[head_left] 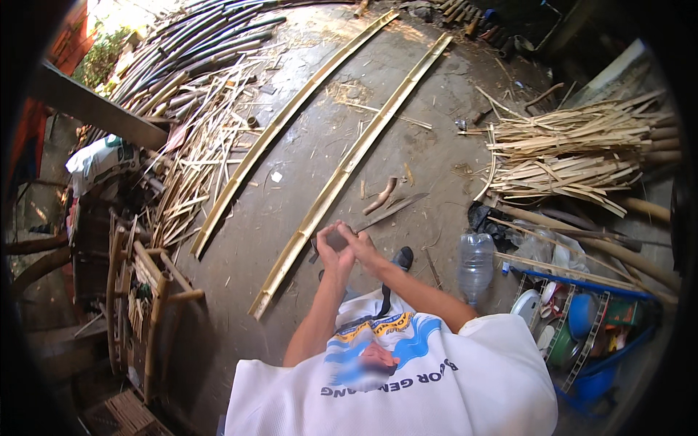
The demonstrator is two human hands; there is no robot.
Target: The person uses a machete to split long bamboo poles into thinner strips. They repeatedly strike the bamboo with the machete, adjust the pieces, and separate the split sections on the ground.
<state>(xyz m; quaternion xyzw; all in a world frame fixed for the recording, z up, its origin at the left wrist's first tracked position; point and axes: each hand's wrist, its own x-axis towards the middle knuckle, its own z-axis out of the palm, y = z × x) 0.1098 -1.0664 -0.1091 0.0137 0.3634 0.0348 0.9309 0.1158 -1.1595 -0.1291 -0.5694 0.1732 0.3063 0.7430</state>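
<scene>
My left hand (333, 251) and my right hand (355, 247) are together in front of my lap, touching, with their fingers curled inward. A small dark grey patch shows between them; I cannot make out whether it is a held thing. A machete (396, 208) extends from behind my hands toward the far right. Past the left hand a dark end shows, in line with the blade. Whether either hand grips the machete is hidden. Just beyond the blade lies a short, curved brown piece (381, 196), perhaps wood. A long split bamboo half (349, 161) passes left of my hands, hollow side up.
Another split bamboo half (280, 131) lies farther left. Dark bamboo poles (196, 51) and thin strips (211, 145) are piled at far left. Bundled strips (567, 145) fill the right. Nearer are a clear plastic bottle (475, 265), a blue-edged rack (582, 327) and, left, a bamboo frame (149, 305).
</scene>
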